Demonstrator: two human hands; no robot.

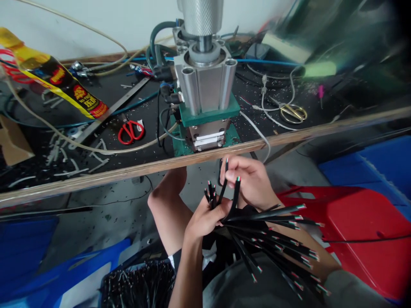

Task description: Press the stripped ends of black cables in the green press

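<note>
My left hand is closed around a bundle of black cables above my lap. Their cut ends, showing red, green and white wire cores, fan out to the right, and a few short ends poke up over my fingers. With thumb and fingers pinched, my right hand holds one black cable upright near its tip. Another cable stands up just beside it, bending out of the bundle. Ahead of both hands, a metal press on a green base sits at the bench edge.
On the black bench lie red-handled scissors, gold-handled scissors, a steel ruler, a tilted drink bottle and wire scraps. A container of black cables is at lower left. A red stool is at right.
</note>
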